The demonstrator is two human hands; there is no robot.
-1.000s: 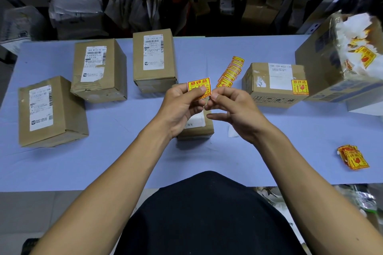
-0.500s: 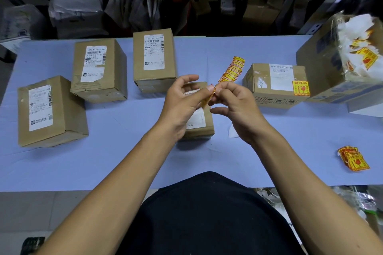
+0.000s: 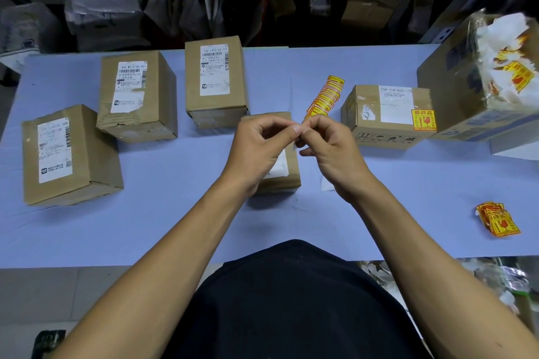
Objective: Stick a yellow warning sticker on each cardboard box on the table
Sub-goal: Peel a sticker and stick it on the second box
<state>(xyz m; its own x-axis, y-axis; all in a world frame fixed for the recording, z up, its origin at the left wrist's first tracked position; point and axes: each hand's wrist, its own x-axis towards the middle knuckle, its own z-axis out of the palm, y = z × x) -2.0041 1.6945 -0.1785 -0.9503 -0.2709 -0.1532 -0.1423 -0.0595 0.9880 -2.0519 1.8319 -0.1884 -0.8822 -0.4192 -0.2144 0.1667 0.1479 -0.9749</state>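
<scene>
1. Our left hand (image 3: 256, 146) and right hand (image 3: 329, 148) meet above the middle of the table (image 3: 175, 213), thumbs and forefingers pinched together tip to tip.
2. Between them we hold something thin; only a pale sliver (image 3: 295, 145) shows under the fingertips, so we cannot tell whether it is a sticker or its backing.
3. A small box (image 3: 287, 172) lies directly under our hands, mostly hidden, with a white label on top.
4. Three boxes line the left side: one (image 3: 70, 154) near the left edge, one (image 3: 137, 96) behind it, one (image 3: 215, 79) near the far edge.
5. A box (image 3: 388, 116) to the right already carries a yellow sticker (image 3: 424, 120) on its top.
6. A strip of stickers (image 3: 323, 97) lies between that box and the far-edge one.
7. A loose stack of stickers (image 3: 497, 218) sits near the right front corner.
8. A large box (image 3: 455, 90) with crumpled backing paper (image 3: 507, 61) stands at the right edge.
</scene>
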